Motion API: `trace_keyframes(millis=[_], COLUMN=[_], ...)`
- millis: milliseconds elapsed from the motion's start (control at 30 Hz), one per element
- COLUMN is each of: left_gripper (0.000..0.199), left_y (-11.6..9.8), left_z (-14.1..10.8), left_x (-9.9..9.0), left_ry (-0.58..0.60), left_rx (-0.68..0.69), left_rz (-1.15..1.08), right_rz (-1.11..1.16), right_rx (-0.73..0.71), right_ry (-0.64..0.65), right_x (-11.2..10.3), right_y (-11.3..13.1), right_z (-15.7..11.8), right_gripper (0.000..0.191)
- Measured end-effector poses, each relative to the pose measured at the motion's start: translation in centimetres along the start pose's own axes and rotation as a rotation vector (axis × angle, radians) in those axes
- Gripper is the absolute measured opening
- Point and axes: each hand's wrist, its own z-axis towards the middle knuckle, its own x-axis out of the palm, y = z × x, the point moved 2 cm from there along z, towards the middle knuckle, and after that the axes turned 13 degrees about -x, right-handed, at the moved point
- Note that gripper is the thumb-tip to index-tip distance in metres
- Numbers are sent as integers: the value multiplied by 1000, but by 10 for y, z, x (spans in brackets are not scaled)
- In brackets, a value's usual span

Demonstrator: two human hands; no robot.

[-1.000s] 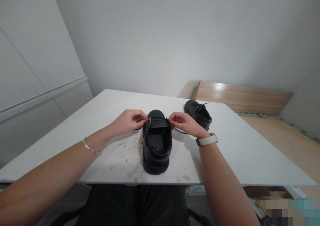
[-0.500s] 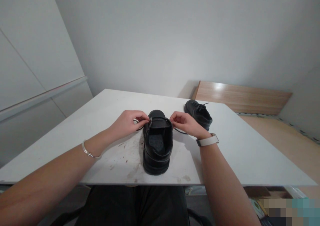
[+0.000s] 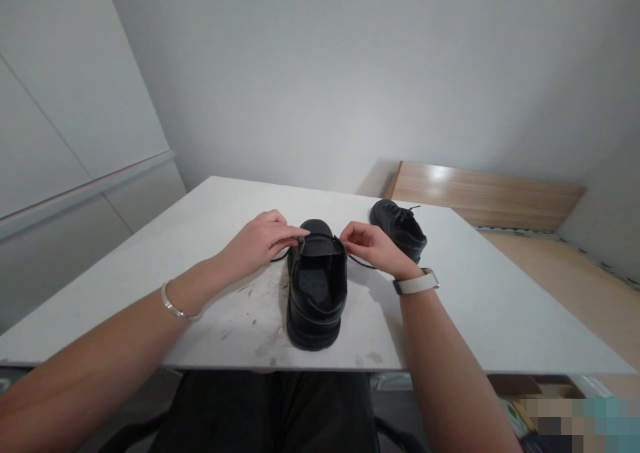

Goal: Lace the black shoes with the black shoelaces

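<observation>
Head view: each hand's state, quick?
Left hand: at left edge of nearer black leather shoe; open or closed unclear.
Right hand: closed at its right edge; on what, unclear.

Over on the worktop (image 3: 480, 306), one lace-up shoe (image 3: 316, 316) sits by the near edge, between the left hand (image 3: 261, 239) and right hand (image 3: 370, 247); a second lace-up shoe (image 3: 397, 226) stands farther back, rightward, before the wall (image 3: 320, 93).

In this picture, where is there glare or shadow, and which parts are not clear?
Head view: small glare on the wooden board, soft shadow on the wall by its left end; head view: shadow on the white table beside the near shoe; head view: the shoe's inside looks dark, and a pixelated patch covers the bottom right corner.
</observation>
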Motion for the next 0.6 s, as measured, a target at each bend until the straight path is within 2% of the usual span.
trace_keyframes(millis=[100,267,367,500,600], left_gripper=[23,23,25,18,18], left_y=[0,0,1,-1,-6], left_z=[1,4,4,2,1], left_x=[0,-2,-1,0,-2], left_ry=[-34,-21,16,82,85], left_rx=[-17,2,-83,-234,-242], left_rz=[24,-38,-142,-267,-281], right_rz=[-108,-302,-227,-59,-13], right_rx=[-51,-103,-47,18,30], right_ry=[-29,-89,-99,-116,-117], right_x=[-2,-5,-3,1,2], right_y=[3,7,5,0,-1], right_z=[1,0,-2,-4,-4], right_gripper=[26,17,17,18,17])
